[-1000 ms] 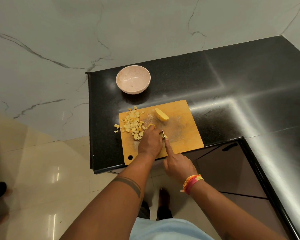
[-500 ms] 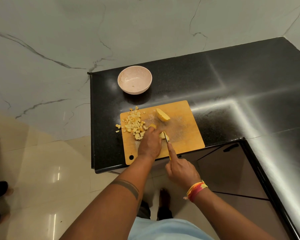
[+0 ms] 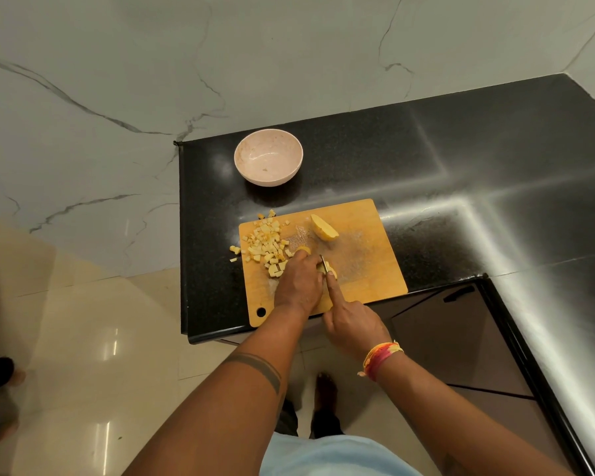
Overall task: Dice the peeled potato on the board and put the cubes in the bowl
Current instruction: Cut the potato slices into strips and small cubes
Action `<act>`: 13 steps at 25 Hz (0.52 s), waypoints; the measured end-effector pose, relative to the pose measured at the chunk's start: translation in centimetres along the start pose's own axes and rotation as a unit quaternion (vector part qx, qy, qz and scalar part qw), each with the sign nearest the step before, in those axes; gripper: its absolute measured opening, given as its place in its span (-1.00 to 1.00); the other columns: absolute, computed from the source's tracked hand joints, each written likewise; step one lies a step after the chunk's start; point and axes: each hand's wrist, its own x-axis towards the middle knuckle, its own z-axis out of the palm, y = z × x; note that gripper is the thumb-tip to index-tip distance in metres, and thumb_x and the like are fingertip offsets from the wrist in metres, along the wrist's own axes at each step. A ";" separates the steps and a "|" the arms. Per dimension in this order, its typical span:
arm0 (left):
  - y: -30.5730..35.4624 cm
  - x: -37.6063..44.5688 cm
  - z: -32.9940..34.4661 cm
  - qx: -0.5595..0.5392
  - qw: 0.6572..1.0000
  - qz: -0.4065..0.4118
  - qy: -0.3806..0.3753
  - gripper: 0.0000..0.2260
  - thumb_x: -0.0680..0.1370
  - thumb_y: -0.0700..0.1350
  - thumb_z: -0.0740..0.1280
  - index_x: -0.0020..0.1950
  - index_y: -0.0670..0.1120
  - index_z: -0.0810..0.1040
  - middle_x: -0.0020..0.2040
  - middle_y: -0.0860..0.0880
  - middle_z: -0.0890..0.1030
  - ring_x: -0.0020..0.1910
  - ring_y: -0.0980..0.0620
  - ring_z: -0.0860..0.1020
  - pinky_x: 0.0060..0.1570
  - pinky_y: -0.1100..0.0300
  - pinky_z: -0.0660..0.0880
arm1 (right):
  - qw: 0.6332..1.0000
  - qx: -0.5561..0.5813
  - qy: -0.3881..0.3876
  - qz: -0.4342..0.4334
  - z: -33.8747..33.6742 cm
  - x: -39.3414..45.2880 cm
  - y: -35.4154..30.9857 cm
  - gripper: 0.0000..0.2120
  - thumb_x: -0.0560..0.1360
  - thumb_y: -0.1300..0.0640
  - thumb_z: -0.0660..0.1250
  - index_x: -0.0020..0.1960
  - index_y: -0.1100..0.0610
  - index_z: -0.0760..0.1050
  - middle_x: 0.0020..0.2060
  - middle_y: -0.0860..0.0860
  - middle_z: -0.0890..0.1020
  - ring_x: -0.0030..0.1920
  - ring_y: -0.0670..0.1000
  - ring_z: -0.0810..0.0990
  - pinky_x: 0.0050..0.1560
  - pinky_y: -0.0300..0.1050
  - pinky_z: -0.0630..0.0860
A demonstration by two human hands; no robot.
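Presently we note the left hand point(image 3: 298, 286) curled over a potato piece point(image 3: 327, 267) on the board point(image 3: 368, 269); the right hand point(image 3: 352, 321) grips the knife point(image 3: 324, 266), now further forward. Cubes point(image 3: 265, 243) lie left; the bowl point(image 3: 268, 157) sits beyond.

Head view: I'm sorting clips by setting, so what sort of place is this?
Most likely a home kitchen: a black granite countertop with cabinet doors below, and a wooden cutting board carrying potato cubes beside a bowl.
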 end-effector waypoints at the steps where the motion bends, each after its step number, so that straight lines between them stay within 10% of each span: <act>1: 0.0 0.0 -0.1 0.003 1.000 0.002 -0.003 -0.75 0.61 -0.18 0.32 0.29 -0.09 0.60 0.19 -0.06 0.51 0.17 -0.04 0.51 0.15 0.11 0.51 | 1.000 -0.007 0.000 0.001 0.2 -0.6 0.1 -0.26 0.63 0.03 0.08 0.65 -0.04 -0.30 -0.39 0.01 0.47 -0.42 0.05 0.47 -0.30 0.00 0.47; 13: -0.5 -0.3 -0.3 -0.016 1.000 -0.012 -0.013 -0.72 0.61 -0.19 0.35 0.32 -0.06 0.58 0.18 -0.03 0.48 0.18 -0.02 0.49 0.14 0.19 0.42 | 1.000 0.011 0.016 -0.007 0.7 -3.8 0.8 -0.23 0.61 0.07 0.10 0.65 -0.07 -0.31 -0.41 -0.03 0.50 -0.44 0.03 0.47 -0.36 -0.02 0.39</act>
